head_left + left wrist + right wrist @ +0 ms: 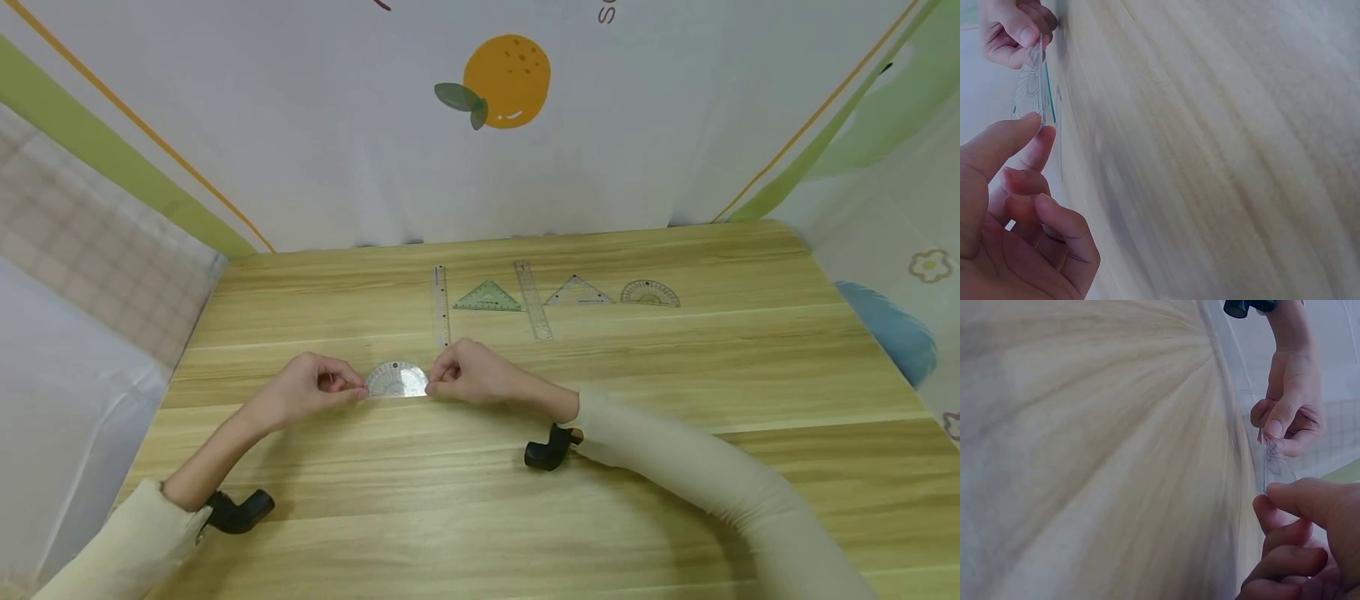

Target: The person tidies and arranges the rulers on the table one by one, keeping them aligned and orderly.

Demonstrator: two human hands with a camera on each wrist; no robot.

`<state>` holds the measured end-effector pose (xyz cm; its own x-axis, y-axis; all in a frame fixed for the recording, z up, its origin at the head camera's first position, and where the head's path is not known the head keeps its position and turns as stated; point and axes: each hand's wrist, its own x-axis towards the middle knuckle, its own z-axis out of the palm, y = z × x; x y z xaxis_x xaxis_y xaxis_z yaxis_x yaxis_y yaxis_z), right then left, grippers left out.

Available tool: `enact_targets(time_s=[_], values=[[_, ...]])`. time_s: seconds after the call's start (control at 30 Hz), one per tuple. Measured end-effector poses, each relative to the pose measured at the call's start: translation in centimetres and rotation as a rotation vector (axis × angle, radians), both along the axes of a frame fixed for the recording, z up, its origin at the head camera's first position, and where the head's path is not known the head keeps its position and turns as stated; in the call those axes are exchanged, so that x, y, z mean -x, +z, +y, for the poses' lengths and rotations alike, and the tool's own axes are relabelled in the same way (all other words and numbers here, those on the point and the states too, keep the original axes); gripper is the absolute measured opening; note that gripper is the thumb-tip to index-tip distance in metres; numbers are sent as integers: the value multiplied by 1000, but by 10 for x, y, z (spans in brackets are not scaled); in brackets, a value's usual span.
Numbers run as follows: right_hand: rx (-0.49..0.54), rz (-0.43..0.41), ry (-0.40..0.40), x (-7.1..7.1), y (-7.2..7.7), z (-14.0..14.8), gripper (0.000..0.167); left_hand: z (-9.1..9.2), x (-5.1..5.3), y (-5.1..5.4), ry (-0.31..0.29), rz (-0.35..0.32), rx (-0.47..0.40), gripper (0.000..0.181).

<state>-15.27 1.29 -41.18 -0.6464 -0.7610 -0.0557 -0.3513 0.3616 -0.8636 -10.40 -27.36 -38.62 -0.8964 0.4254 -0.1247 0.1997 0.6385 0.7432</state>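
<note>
A clear protractor (397, 380) is held between both hands, its straight edge toward the person and its arc toward the far side. My left hand (311, 390) pinches its left corner between thumb and forefinger, the other fingers curled. At the opposite corner, my right hand (474, 374) pinches it the same way. In the left wrist view the protractor (1030, 87) appears nearly edge-on, raised a little off the tabletop. The right wrist view shows the protractor (1277, 461) with a thumb on each end.
Behind the hands, from left to right, lie a clear ruler (441, 304), a green set square (488, 297), a second ruler (533, 300), a clear set square (579, 291) and another protractor (650, 293). A printed cloth (337, 125) hangs along the wooden table's (420, 517) back edge.
</note>
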Motion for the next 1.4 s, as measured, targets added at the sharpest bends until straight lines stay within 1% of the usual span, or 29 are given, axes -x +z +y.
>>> enact_targets(time_s=[0.17, 0.27, 0.37, 0.63, 0.73, 0.83, 1.03, 1.2, 1.33, 1.4], values=[[7, 16, 7, -2, -1, 1, 8, 1, -1, 0, -6, 6, 2, 6], [7, 19, 5, -2, 0, 1, 9, 2, -1, 0, -7, -2, -2, 6], [-7, 21, 9, -3, 2, 0, 9, 2, -2, -1, -9, -8, -2, 6], [-51, 44, 21, -2, 4, -5, 11, 0, -1, -2, -18, 17, 14, 5], [-74, 46, 15, -2, 5, -7, 10, -1, -1, -1, -12, 3, 26, 5], [-86, 42, 12, -3, 6, -9, 10, -2, -1, 0, -19, -6, 29, 5], [-83, 32, 16, -3, 6, -12, 12, -3, -1, 2, -35, -27, 30, 6], [-106, 31, 37, -2, 6, -13, 14, -5, -1, 2, -42, -52, 37, 6], [-128, 24, 49, -3, 5, -15, 14, -5, -2, 2, -59, -76, 28, 5], [-137, 25, 57, -3, 6, -15, 16, -5, -2, 2, -70, -75, 26, 4]])
